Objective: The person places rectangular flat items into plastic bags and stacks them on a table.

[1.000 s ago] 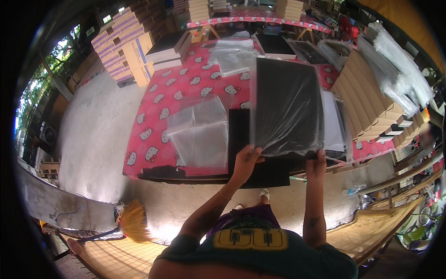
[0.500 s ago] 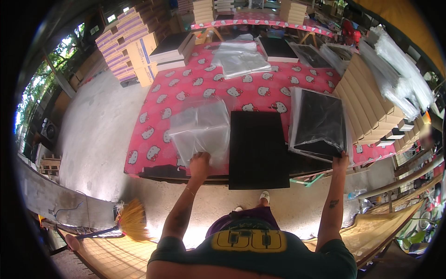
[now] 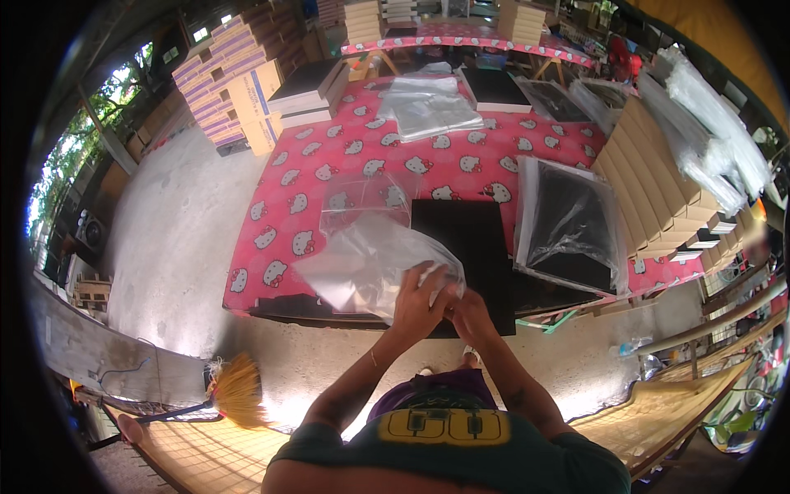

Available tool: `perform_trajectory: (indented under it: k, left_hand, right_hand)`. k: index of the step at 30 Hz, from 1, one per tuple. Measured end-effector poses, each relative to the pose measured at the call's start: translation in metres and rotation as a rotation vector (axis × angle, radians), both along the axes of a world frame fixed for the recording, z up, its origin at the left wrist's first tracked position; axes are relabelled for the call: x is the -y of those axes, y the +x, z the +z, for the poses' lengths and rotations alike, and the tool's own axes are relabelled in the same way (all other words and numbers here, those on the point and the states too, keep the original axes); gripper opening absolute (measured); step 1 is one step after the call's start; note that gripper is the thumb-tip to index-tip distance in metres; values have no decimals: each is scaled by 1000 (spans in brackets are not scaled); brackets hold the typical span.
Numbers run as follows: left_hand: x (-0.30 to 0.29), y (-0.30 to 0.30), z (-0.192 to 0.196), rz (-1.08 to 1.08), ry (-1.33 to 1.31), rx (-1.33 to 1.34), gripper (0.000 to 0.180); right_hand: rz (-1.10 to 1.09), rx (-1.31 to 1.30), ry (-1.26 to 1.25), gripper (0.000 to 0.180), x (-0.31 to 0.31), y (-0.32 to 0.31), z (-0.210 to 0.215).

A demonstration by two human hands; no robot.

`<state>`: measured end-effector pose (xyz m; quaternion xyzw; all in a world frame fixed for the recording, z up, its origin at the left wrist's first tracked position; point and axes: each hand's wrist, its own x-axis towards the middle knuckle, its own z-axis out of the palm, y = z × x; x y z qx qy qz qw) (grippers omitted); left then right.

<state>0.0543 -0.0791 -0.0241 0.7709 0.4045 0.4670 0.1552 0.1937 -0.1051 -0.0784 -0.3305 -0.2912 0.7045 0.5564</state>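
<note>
A clear plastic sleeve (image 3: 362, 259) is lifted and bunched over the table's front edge, and my left hand (image 3: 424, 303) grips its near right part. Close against it, my right hand (image 3: 475, 317) has its fingers closed at the same edge of the sleeve; the fingertips are partly hidden. Under and beyond both hands lies a flat black board (image 3: 463, 235), its near end sticking out past the table edge. To the right rests another black board in a clear sleeve (image 3: 569, 226). Another clear sleeve (image 3: 362, 198) lies flat behind the lifted one.
The table wears a pink cartoon-cat cloth (image 3: 284, 185). Brown cartons (image 3: 658, 177) and bundled plastic (image 3: 699, 132) stand at the right. Farther back lie more clear sleeves (image 3: 432, 111) and black-topped stacks (image 3: 304, 86). A broom (image 3: 236, 391) is at the lower left.
My left hand has pulled a clear sleeve up and rightward over the black board. My right hand has left the sleeved board on the right and come over to meet it.
</note>
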Motion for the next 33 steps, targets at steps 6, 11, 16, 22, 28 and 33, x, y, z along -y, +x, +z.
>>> perform_trajectory:
  k: [6, 11, 16, 22, 28, 33]
  left_hand:
    - [-5, -57, -103, 263, -93, -358, 38]
    - [-45, -119, -133, 383, -37, -591, 43]
    - [-134, -182, -98, 435, 47, -740, 44]
    - [-154, -151, -60, 516, 139, -559, 51]
    - [-20, -19, -74, -279, -342, -544, 53]
    - [-88, -99, -86, 406, -63, -976, 48]
  right_hand:
    - [-375, -278, -138, 20, -16, 45, -20]
    - [-426, -368, -159, 34, -10, 94, -29]
    - [-258, -202, -271, 52, 16, 68, -40]
    - [-48, -243, -706, 51, 50, 48, -35]
    - [-41, -259, -430, 43, 53, 29, -43]
    - [-255, -245, -307, 37, 37, 79, -36]
